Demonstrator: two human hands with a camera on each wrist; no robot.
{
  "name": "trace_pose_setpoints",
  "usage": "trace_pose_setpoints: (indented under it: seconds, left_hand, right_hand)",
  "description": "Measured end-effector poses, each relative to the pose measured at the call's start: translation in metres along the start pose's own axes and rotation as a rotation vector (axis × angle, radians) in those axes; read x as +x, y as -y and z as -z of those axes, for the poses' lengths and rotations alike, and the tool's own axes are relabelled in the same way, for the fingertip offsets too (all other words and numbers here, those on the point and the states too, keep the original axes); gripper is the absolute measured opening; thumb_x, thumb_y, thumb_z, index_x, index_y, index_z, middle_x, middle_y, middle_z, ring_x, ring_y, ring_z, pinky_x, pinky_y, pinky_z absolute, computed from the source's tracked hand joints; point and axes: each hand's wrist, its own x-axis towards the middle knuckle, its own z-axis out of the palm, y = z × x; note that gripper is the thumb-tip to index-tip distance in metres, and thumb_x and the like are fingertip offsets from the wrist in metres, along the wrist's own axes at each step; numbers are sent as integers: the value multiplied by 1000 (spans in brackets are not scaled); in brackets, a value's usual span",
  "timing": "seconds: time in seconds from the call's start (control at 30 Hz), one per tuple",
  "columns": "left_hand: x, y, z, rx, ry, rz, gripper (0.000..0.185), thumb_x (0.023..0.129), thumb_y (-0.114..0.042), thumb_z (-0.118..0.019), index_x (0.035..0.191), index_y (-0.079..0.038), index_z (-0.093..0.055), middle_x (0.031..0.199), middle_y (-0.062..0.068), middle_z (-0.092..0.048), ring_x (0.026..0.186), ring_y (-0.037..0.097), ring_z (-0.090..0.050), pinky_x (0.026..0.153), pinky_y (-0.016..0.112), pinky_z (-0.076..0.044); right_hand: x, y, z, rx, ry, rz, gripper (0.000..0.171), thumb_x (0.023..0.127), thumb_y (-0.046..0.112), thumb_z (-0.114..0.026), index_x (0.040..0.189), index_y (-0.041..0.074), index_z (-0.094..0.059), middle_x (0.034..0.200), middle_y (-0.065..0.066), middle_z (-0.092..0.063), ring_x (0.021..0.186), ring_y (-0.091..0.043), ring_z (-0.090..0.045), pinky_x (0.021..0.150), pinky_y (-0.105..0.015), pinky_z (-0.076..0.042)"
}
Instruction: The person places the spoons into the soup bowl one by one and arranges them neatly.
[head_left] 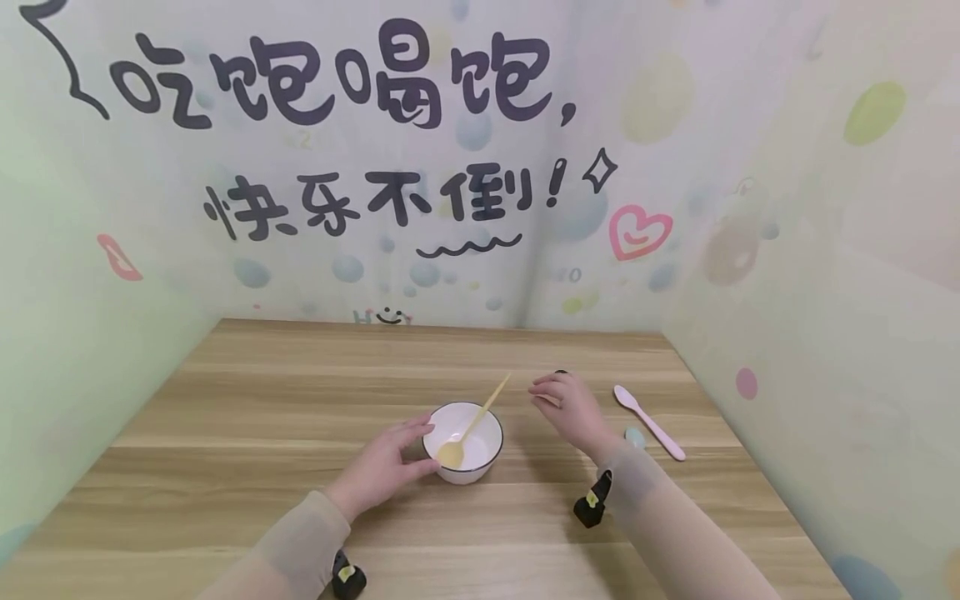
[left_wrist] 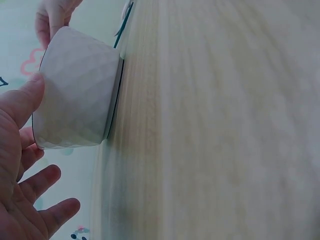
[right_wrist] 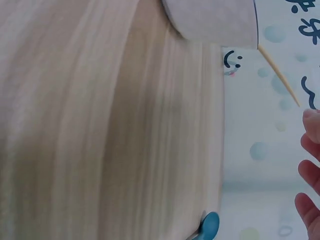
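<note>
A: Where is the white bowl [head_left: 462,443]?

B: It stands upright on the wooden desk [head_left: 247,433], a little toward the near edge and close to the middle. It has a dark rim, and the left wrist view shows a faceted outer wall [left_wrist: 75,90].

A: Anything in it?

B: A yellow spoon [head_left: 471,427]. Its scoop lies in the bottom of the bowl and its handle leans out over the rim toward 1 o'clock. The right wrist view catches the thin handle tip [right_wrist: 279,76] sticking past the bowl.

A: And the left hand [head_left: 382,472]?

B: At the bowl's 9 o'clock, fingers fairly straight and spread. The thumb [left_wrist: 22,100] lies against the bowl's wall; the other fingers [left_wrist: 47,177] look slack and just off it. It grasps nothing.

A: The right hand [head_left: 567,406]?

B: At the bowl's 2 o'clock, apart from it, just beyond the spoon's handle tip. Its fingers curl loosely and it is empty; only the fingertips [right_wrist: 311,172] show in its wrist view.

A: What else is around?

B: A pink spoon [head_left: 648,421] lies flat on the desk at the right hand's 3 o'clock, bowl end farthest away. A small pale blue item [head_left: 635,436], mostly hidden by the right wrist, sits just beside it; I cannot tell what it is. Pastel walls with black lettering [head_left: 337,75] close in the desk.
</note>
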Motion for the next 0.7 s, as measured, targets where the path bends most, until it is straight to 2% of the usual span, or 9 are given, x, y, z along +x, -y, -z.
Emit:
trace_pose_setpoints:
  seconds: [0.2,0.47,0.7]
  left_hand:
    - [-1,1,0,-2,-4,-1,59,82,-31,-77,131,-4,-58,146,2,-46,135,30,-39,111,50,-31]
    - [-1,0,1,1,0,3,59,83,-31,-77,132,-5,-58,146,2,-46,135,29,-39,110,49,-31]
    - [-2,0,1,5,-7,3,59,82,-31,-77,132,-5,-58,146,2,-47,135,29,-39,110,49,-32]
  right_hand:
    - [-16,-8,3,53,-34,-100,15,88,9,-71,103,7,-74,109,-8,-68,107,-29,-58,94,-47,-47]
    - [-33,-15,10,75,-30,-198,17,90,11,-68,106,7,-73,110,-8,-67,105,-28,-58,87,-46,-50]
    - [-44,-19,15,52,-21,-279,19,92,15,-67,109,9,-72,117,-10,-65,113,-30,-57,94,-50,-47]
